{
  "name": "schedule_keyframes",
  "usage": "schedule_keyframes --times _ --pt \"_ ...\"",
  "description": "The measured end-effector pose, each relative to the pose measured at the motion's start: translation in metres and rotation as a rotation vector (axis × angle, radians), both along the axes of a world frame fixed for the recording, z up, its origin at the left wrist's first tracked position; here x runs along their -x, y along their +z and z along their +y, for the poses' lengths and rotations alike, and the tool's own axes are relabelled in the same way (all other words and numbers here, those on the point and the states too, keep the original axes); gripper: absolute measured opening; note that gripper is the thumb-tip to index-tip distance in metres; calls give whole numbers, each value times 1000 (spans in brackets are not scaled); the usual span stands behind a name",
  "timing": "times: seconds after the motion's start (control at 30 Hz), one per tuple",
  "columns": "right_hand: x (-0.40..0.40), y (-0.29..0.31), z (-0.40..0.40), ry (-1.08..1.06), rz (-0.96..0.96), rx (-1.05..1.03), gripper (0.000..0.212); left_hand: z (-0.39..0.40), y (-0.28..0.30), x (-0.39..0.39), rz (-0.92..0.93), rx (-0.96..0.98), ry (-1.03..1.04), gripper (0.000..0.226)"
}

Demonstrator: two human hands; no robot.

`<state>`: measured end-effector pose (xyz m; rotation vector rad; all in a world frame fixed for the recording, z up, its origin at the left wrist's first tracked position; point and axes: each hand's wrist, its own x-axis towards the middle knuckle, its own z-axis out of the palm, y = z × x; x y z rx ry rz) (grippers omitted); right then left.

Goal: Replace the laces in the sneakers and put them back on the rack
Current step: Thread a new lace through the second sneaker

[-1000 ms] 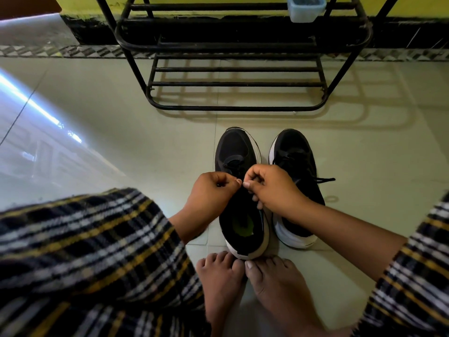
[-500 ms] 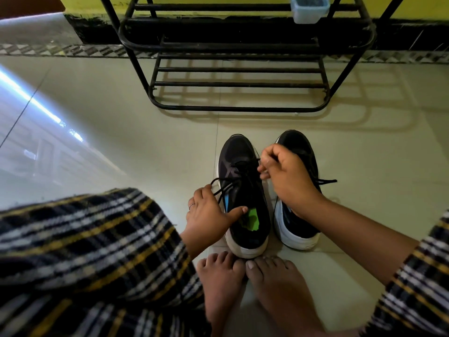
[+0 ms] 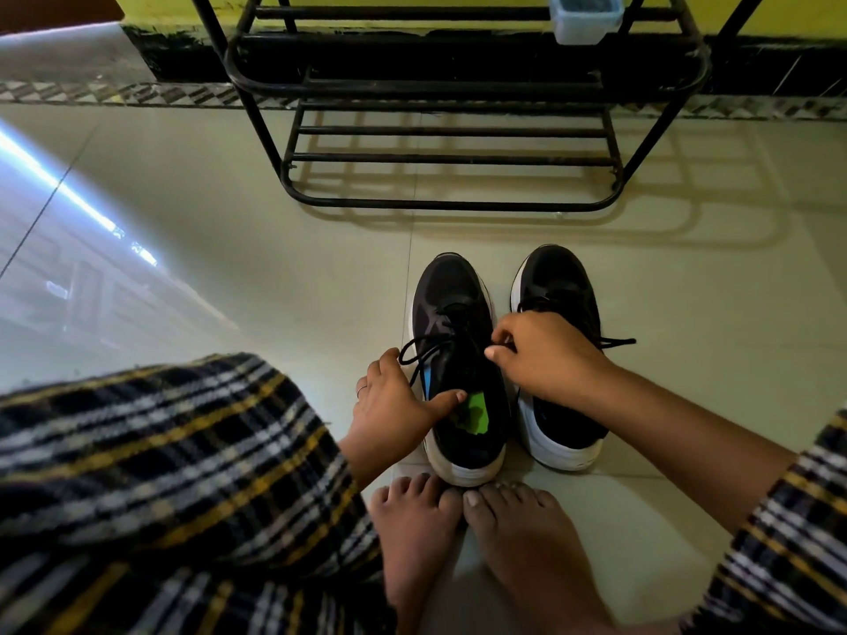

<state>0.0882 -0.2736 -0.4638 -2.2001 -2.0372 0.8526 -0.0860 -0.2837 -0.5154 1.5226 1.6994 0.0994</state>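
A small translucent plastic box (image 3: 588,18) with a pale blue tint sits on an upper tier of the black metal shoe rack (image 3: 451,130); what it holds cannot be made out. The rack's lower tiers are bare round bars, curved at the corners, and the rack stands against a yellow wall on the glossy pale tiled floor (image 3: 229,249).

Two black mesh sneakers with white soles stand side by side on the floor, just in front of the rack, toes pointing toward it. The left sneaker (image 3: 458,359) shows a bright green insole patch and a blue lining edge inside its opening; its heel touches the toes of the person's two bare feet (image 3: 463,543). The right sneaker (image 3: 561,359) stands just beside it, with a black lace end trailing out on its right side.

The left hand (image 3: 394,410) grips the left side of the left sneaker's collar, thumb hooked over the rim into the opening, fingers curled down the outside; a ring shows on one finger. A loop of black lace (image 3: 424,350) lies across its fingertips. The right hand (image 3: 545,355) hovers over the gap between the sneakers, fingers curled, thumb and forefinger pinching the lace at the left sneaker's upper eyelets.

Plaid fabric (image 3: 160,474) in black, white and yellow covers both knees.
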Motion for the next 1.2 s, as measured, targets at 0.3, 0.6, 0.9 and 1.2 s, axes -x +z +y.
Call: schedule_keyframes --times 0.3,0.6,0.9,1.2 --pt "1 8 3 -169 376 -329 14 0 -2 0 -16 1 -3 100" --pt "6 23 4 -217 790 -396 21 -2 1 1 -32 -102 -89 93" --pt "-5 3 0 -54 101 89 18 -4 5 1 -52 -253 -210 79" --pt "-7 12 4 -246 290 -288 16 -5 4 1 -43 -244 -215 77"
